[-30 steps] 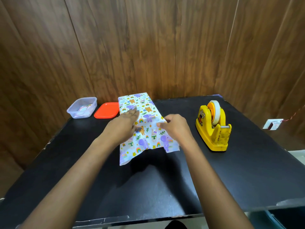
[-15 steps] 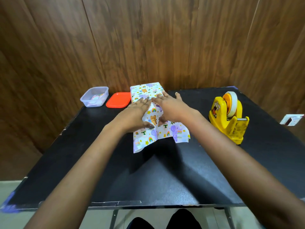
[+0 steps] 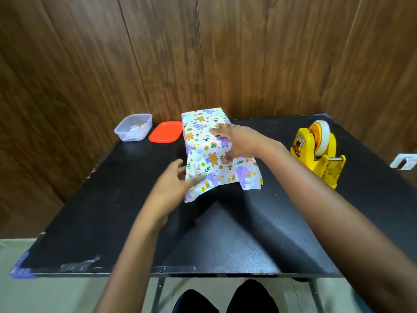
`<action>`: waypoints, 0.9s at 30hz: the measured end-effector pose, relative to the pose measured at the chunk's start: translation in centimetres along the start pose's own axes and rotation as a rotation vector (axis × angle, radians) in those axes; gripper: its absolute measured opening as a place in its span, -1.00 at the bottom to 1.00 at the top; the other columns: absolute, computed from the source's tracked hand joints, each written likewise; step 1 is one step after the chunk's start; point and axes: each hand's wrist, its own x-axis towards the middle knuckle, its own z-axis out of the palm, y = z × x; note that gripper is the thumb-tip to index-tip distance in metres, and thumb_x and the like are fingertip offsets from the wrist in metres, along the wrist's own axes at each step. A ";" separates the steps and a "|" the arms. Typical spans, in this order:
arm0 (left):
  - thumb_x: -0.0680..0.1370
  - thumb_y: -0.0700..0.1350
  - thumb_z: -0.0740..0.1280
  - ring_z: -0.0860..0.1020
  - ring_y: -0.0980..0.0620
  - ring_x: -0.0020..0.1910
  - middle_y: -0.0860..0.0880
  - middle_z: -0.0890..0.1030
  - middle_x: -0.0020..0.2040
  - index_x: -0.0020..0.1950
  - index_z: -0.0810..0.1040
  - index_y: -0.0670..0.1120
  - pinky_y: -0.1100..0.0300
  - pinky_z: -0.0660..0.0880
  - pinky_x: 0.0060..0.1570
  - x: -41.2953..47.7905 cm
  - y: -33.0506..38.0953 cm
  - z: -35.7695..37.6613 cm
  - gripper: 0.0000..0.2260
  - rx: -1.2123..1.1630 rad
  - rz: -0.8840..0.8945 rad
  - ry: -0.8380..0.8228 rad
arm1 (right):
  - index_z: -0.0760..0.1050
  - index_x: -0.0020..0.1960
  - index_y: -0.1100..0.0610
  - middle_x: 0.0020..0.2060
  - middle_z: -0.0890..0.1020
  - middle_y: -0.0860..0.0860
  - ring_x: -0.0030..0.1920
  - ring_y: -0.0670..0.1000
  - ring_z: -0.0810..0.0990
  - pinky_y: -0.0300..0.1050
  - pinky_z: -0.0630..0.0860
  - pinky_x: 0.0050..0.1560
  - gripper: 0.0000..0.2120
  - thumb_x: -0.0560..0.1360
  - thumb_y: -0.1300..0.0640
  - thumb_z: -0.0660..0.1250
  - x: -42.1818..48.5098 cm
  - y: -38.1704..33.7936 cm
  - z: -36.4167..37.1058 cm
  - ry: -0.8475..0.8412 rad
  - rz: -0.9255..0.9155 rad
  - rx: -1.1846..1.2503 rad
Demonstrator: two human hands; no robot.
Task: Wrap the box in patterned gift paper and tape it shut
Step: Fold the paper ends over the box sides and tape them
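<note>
Because paper (image 3: 204,141) covers it on every side I can see, the box itself is hidden; only its block shape shows, standing at the far middle of the table (image 3: 225,233), close to the wall. The sheet's near end hangs down the front face and spreads loose on the tabletop.

My left hand (image 3: 173,188) is blurred at the loose flap's left edge. Its fingers overlap the paper, but I cannot tell whether they pinch it or only touch it. My right hand (image 3: 239,141) lies flat on top of the covered box with fingers straight, thumb down against the front face. The hands are apart.

The tub's (image 3: 133,127) contents are too indistinct to identify. My right forearm cuts off the table's near right corner. The dispenser's (image 3: 318,154) cutter end is smudged and hard to read.

Count:
- one sheet of paper
- one yellow dispenser at the right, carrying one roll
- one clear tub at far left
- one red lid (image 3: 165,132) between the tub and the box, just beside the box
- two hands
</note>
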 end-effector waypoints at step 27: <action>0.36 -0.16 0.22 0.58 -0.10 -0.42 -0.01 0.68 -0.23 -0.07 0.64 -0.15 0.19 0.48 -0.45 0.5 -6.1 4.1 -0.75 0.726 0.445 0.873 | 0.07 0.52 -0.08 0.53 0.06 -0.07 0.53 -0.02 0.01 0.08 0.17 0.45 -0.11 0.35 0.06 0.51 0.5 -0.2 0.8 0.055 0.038 0.124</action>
